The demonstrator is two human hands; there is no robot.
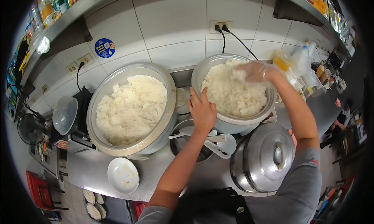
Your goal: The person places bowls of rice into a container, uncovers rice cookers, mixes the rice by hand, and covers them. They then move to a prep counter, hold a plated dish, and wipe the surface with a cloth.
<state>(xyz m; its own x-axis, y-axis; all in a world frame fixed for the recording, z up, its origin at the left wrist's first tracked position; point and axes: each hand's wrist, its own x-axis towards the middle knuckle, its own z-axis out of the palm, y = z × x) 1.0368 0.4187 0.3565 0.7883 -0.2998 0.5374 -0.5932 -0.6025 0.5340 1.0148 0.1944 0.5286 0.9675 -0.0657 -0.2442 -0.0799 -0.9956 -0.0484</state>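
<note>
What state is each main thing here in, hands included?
Left pale round pot: open, holds white rice
Right pale round pot: open, holds rice
Silver domed metal lid: handle up
Round white plate: soiled with food bits
Two black plugs, right: plugged in
Bare left hand: spread at right pot's rim
Clear-gloved right hand: over rice, blurred, grip unclear

Steel counter [91, 167]: left cooker [156, 146] and right cooker [233, 123], both filled with rice [233, 97], stand toward the back edge. Left hand [203, 111], fingers spread, touches the right cooker's rim; right hand [258, 72], clear-gloved and blurred, is over its rice. White plate [123, 175] and domed steel lid [269, 159] sit by the front edge.
</note>
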